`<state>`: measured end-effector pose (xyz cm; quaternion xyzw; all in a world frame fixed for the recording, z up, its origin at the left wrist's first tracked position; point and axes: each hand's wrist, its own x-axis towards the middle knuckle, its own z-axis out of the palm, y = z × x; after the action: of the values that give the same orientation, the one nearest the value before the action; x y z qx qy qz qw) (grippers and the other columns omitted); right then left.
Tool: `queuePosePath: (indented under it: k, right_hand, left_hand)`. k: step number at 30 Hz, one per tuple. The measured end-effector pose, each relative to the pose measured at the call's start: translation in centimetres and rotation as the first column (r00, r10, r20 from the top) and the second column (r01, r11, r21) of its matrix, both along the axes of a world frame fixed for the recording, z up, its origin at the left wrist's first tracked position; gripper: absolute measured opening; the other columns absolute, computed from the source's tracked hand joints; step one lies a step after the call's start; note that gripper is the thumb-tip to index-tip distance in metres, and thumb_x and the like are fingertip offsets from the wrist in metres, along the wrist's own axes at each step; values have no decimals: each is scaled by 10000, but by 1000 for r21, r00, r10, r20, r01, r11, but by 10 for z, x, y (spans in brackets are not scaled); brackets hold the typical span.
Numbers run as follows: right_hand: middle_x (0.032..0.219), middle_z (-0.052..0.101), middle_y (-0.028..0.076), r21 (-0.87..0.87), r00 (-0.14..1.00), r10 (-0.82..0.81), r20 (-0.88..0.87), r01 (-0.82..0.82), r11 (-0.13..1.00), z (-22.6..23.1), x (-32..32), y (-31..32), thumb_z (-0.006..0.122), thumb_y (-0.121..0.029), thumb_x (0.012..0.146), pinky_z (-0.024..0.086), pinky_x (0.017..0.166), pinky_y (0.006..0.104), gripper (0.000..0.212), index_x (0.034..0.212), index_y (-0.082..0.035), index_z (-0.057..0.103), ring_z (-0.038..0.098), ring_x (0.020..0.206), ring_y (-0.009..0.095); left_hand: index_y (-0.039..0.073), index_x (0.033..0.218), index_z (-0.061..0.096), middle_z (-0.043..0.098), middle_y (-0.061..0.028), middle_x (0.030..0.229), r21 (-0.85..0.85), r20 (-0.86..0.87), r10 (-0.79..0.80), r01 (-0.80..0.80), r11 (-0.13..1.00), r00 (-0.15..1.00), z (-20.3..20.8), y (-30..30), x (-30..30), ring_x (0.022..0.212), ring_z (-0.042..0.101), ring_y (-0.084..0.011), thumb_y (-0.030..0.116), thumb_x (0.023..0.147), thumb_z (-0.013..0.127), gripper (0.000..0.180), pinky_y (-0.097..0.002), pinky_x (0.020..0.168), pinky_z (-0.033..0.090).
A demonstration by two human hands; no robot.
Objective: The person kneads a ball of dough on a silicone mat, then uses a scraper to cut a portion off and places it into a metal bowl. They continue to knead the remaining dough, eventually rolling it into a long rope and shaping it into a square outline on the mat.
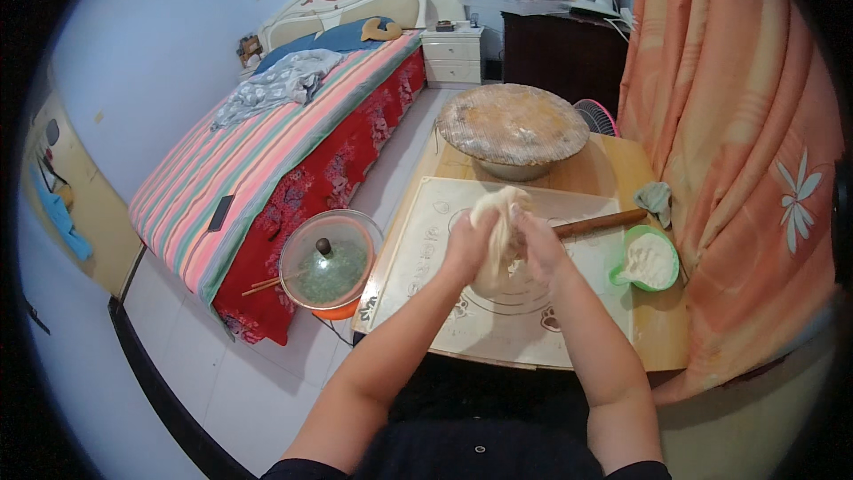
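Observation:
A pale, soft lump of dough (499, 212) is held up between both my hands, above a white printed kneading mat (418, 276) on the wooden table. My left hand (468, 244) grips its left side and my right hand (538, 240) its right side, with the fingers wrapped round it. Part of the dough hangs down between the palms. Just right of my right hand lies a wooden rolling pin (600, 224), its near end hidden behind that hand. A green bowl of white flour (651, 260) stands at the table's right edge.
Behind the mat, a round woven tray (514, 123) dusted with flour covers a basin (515, 169). A grey-green cloth (655, 201) lies beside the orange curtain (720, 142). Left of the table stands a glass-lidded pan (327, 258) with chopsticks, near the striped bed (258, 142).

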<state>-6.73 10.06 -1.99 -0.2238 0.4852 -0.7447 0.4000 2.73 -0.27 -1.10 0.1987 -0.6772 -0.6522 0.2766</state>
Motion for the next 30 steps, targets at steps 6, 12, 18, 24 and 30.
queuePosePath:
  k: [6, 12, 18, 24, 30]
  right_hand:
    - [1160, 589, 80, 57, 965, -10, -261, 26, 998, -7, 36, 5, 692, -510, 824, 455, 882, 312, 743, 1309, 2, 456, 559, 1016, 165]
    - [1050, 645, 93, 67, 975, -125, 184, 115, 991, -26, 19, -2, 626, -497, 874, 518, 764, 377, 584, 1213, -30, 535, 640, 917, 219]
    - [1040, 634, 115, -18, 924, -202, 326, 220, 975, -4, 16, -1, 575, -459, 914, 541, 724, 419, 505, 1190, -38, 532, 650, 869, 231]
    - [1037, 619, 59, -107, 946, -250, 205, 276, 955, 16, 37, -1, 600, -365, 931, 505, 788, 320, 369, 1129, -57, 552, 615, 927, 164]
    - [989, 623, 55, -7, 910, -405, 84, 407, 913, 15, 32, -3, 661, -391, 889, 489, 763, 302, 407, 1103, -57, 569, 597, 871, 153]
  left_hand:
    - [-2, 1174, 547, 612, -133, 1079, 406, -17, -130, 125, 905, 991, 30, 8, -17, 994, 574, -204, 473, 986, 405, 531, -353, 856, 480]
    - [15, 1362, 440, 470, -238, 1304, -632, 524, -14, 400, 664, 852, 52, -15, -4, 1096, 559, -340, 562, 924, 469, 701, -397, 938, 442]
    - [-58, 1448, 228, 389, -272, 1392, -478, 37, -459, 419, 772, 888, 1, 2, 19, 1219, 501, -321, 409, 916, 587, 794, -372, 993, 415]
    - [-19, 1469, 190, 546, -282, 1247, -412, 295, -114, 234, 881, 949, -5, 3, 16, 1178, 549, -333, 370, 941, 553, 749, -374, 967, 431]
    - [66, 1454, 253, 585, -280, 1159, -513, 530, 21, 300, 804, 848, 43, 31, 15, 1105, 578, -373, 432, 954, 479, 659, -404, 918, 454]
